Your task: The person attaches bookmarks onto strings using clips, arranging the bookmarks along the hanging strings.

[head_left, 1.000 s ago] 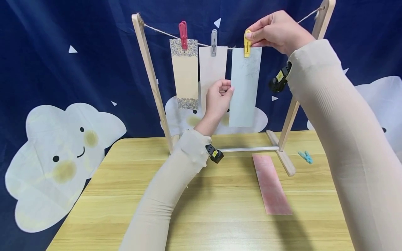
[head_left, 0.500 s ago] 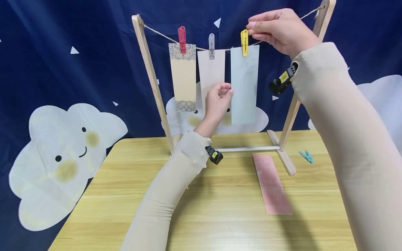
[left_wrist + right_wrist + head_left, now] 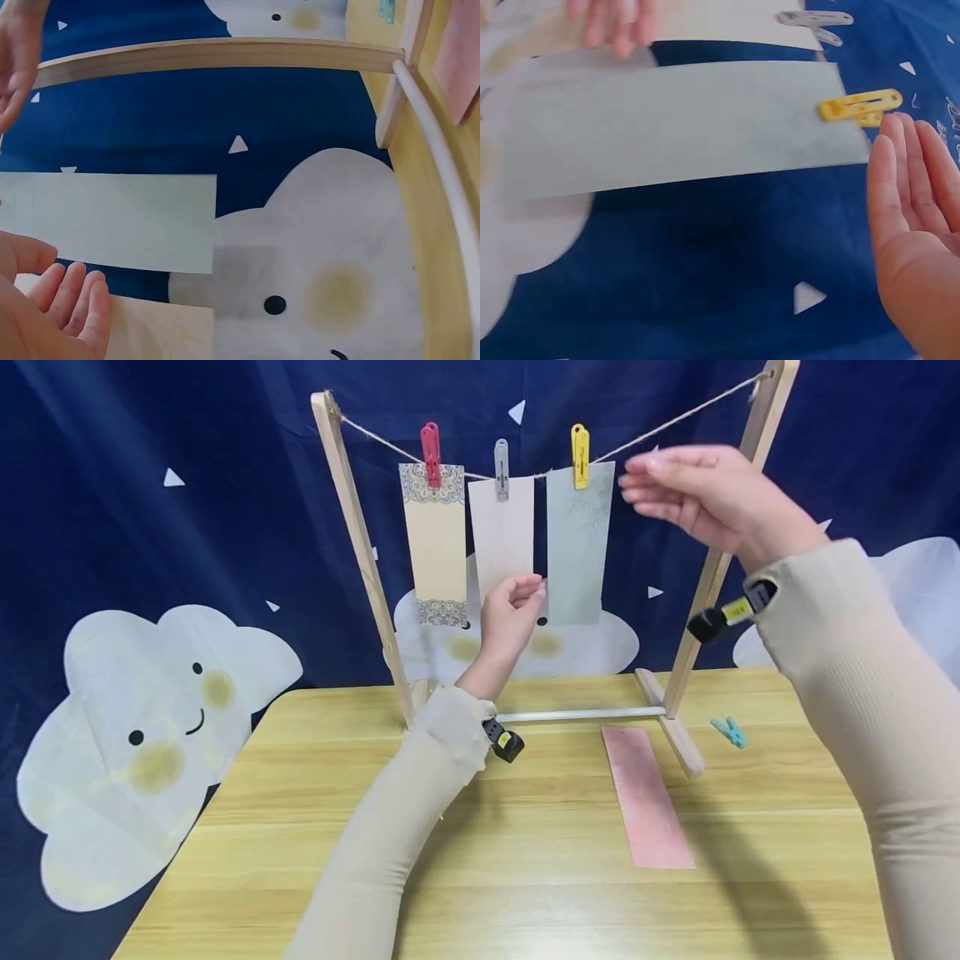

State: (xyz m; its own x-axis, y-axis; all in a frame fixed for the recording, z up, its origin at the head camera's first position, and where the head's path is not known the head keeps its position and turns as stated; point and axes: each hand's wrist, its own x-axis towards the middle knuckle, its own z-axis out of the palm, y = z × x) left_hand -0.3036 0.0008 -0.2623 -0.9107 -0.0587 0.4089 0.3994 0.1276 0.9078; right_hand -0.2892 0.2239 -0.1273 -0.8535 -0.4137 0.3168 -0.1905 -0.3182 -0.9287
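A pale green card (image 3: 577, 543) hangs from a twine line under a yellow clothespin (image 3: 580, 456). To the right of the card my right hand (image 3: 712, 497) is off the clothespin, its fingers nearly straight and holding nothing. My left hand (image 3: 512, 614) is in front of the white card (image 3: 501, 535), by the green card's left edge; in the left wrist view its thumb and loosely bent fingers (image 3: 71, 300) stand apart with nothing between them. A grey clothespin (image 3: 502, 468) holds the white card, and a red clothespin (image 3: 431, 456) holds a patterned cream card (image 3: 435, 547).
The twine (image 3: 682, 417) runs between the wooden posts of a stand (image 3: 360, 543) on the table (image 3: 300, 827). A pink card (image 3: 648, 797) lies flat before the stand's right foot, and a turquoise clothespin (image 3: 729, 732) lies to its right. A cloud-print curtain hangs behind.
My right hand has let go of the yellow clothespin and moved right and down. My left hand has come away from the green card's edge and dropped slightly. The green card hangs free.
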